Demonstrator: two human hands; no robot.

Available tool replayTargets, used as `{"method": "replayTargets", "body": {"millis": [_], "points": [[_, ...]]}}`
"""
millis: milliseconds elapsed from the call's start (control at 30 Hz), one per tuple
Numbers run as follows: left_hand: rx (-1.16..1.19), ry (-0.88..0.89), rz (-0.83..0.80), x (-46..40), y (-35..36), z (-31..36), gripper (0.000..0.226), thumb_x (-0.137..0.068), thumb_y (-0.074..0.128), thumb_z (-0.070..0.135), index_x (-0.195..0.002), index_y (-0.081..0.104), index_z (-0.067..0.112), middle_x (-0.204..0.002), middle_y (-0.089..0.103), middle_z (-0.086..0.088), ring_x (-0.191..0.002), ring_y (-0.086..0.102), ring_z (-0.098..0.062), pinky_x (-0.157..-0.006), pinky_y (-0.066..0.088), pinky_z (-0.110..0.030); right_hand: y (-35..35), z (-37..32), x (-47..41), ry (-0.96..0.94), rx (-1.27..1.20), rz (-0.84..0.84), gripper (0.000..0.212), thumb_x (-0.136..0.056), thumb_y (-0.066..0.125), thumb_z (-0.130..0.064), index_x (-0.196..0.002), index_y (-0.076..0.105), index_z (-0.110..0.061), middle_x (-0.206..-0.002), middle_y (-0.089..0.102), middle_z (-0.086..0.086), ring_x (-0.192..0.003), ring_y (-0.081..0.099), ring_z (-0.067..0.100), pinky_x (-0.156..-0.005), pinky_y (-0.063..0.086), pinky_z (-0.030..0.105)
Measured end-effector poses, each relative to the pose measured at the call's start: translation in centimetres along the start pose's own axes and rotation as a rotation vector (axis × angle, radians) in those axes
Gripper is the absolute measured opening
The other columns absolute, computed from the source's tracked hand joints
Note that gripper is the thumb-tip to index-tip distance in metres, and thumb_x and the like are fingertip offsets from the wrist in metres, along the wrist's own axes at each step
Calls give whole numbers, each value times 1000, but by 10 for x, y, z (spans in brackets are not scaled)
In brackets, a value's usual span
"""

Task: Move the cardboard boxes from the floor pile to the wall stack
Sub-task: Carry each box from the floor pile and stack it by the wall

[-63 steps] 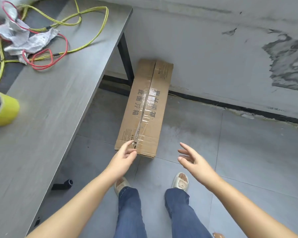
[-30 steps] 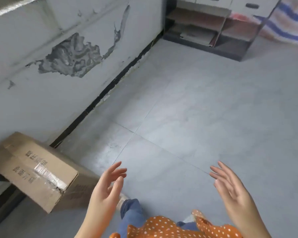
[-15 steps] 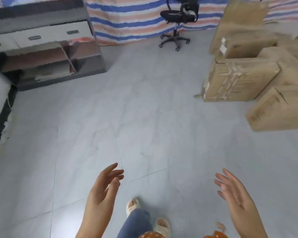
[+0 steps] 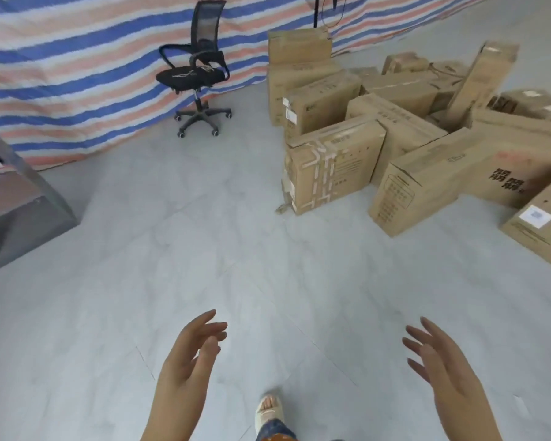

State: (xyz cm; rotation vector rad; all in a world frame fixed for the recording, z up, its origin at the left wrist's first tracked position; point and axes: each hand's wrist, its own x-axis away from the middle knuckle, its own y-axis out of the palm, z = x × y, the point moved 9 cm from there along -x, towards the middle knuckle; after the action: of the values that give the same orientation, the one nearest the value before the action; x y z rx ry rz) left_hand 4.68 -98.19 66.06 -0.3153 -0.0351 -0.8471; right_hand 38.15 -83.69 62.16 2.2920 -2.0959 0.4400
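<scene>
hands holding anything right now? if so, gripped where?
Nothing is held. The left hand and right hand are both open over bare floor, fingers relaxed, well short of the cardboard boxes in the pile.

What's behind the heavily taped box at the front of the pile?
Behind the taped box stand more cardboard boxes: one with white labels and a taller one by the striped tarp. Their lower parts and the floor between are hidden.
</scene>
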Motion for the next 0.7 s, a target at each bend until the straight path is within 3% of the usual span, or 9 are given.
{"method": "replayTargets", "body": {"millis": [133,400,700], "points": [[-32,-22,-123,-73,30,13,37,-96,45,-1,-111,61,29,-101,71,12,-94,67,-6,-91,49,-41,13,-9,-34,18,-26,68,35,-97,45,-13,-120,53,-38,-117,65,-12,-105,64,3,-88,52,24],[-73,-29,-320,-183,154,47,36,-95,47,-1,-111,62,27,-101,71,10,-94,67,-7,-93,48,-44,-24,-4,-131,97,-97,227,36,-97,41,-1,-127,52,-19,-118,64,2,-94,66,0,-79,52,16],[-3,10,-312,-306,341,123,37,-95,45,-3,-108,63,26,-97,72,4,-91,68,-8,-89,49,-41,-120,-55,-341,45,-77,294,36,-98,41,-5,-120,55,-30,-116,66,-4,-97,67,6,-85,53,26]]}}
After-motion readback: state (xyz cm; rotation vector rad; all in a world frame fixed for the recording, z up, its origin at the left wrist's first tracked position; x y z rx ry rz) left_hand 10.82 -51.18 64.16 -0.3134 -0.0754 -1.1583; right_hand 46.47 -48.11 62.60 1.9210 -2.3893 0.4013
